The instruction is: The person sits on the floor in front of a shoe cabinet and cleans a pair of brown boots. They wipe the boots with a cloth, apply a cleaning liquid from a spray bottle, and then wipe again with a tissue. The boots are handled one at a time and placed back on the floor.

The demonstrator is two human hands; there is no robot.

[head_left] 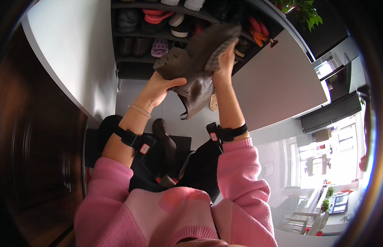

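Note:
Dark brown boots point(196, 92) are held up in front of the open shoe cabinet, partly blurred; where one ends and another begins is hard to tell. My left hand point(162, 88) grips the blocky heel point(173, 63), thumb lying across the leather. Against a ridged sole point(220, 55) on the other side, my right hand point(225, 63) is closed, its fingers partly hidden. A boot shaft hangs down between my forearms. Below, a dark brown boot point(163, 136) points forward between my legs; whether it is worn cannot be told.
Shelves point(134, 34) hold a purple clog point(159, 48), coral slippers point(156, 15) and several other shoes. White cabinet doors stand open at left point(71, 55) and right point(277, 80). A beige clog point(213, 102) lies on the tiled floor point(135, 98). A leafy plant point(305, 14) is at upper right.

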